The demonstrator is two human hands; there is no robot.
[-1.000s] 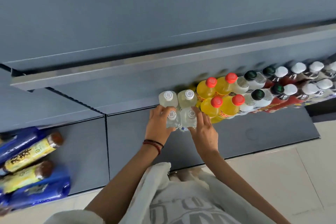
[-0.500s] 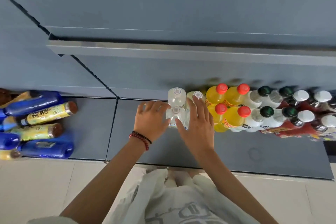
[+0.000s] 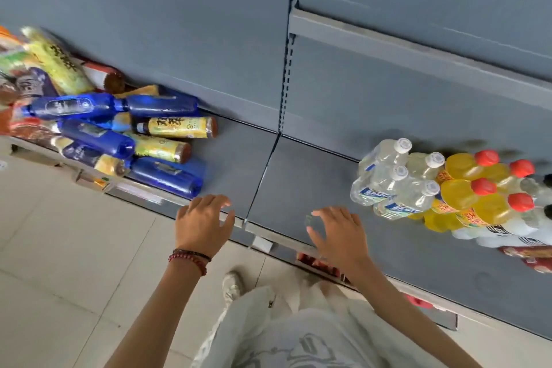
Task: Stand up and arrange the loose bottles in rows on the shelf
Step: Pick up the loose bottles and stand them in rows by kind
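Grey shelf (image 3: pixel 298 176) lies bare between the heap of lying bottles (image 3: pixel 119 134) at left and the standing rows (image 3: pixel 418 182) at right — room there. Your left hand (image 3: pixel 203 224) and right hand (image 3: pixel 337 233) hover over its front edge — fingers spread, empty.

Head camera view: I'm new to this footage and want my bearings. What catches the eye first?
A jumbled heap of blue and yellow-labelled plastic bottles lies on its side at the left of the grey metal shelf. At the right, clear white-capped bottles and yellow red-capped bottles stand in neat rows. Between them, the empty left hand and right hand hover with fingers spread.
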